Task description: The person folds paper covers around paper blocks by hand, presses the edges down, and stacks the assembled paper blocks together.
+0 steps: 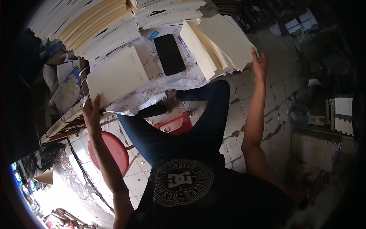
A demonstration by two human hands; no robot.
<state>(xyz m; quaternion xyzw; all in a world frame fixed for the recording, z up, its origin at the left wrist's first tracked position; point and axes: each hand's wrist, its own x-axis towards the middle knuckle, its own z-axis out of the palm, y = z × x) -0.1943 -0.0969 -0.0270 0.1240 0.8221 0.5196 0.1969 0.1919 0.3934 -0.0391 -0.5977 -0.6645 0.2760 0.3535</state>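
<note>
My left hand (93, 110) is at the near left corner of a flat cream paper stack (116, 76), thumb on top and fingers curled at the edge. Small print shows near that stack's right side. On the right, my right hand (260, 65) pinches the outer edge of the top sheets of a loose, fanned pile of cream folded paper (223, 44). Its lower layers splay apart toward the left. Between the two piles lies a black phone (170, 54), screen dark. How many sheets either hand grips is hidden.
Tall stacks of folded paper (95, 26) line the table's back. Printed white wrapping (150, 95) covers the table. A blue label (153, 36) and a purple object (184, 44) lie near the phone. Below stand a red stool (109, 152) and a red plastic item (179, 125).
</note>
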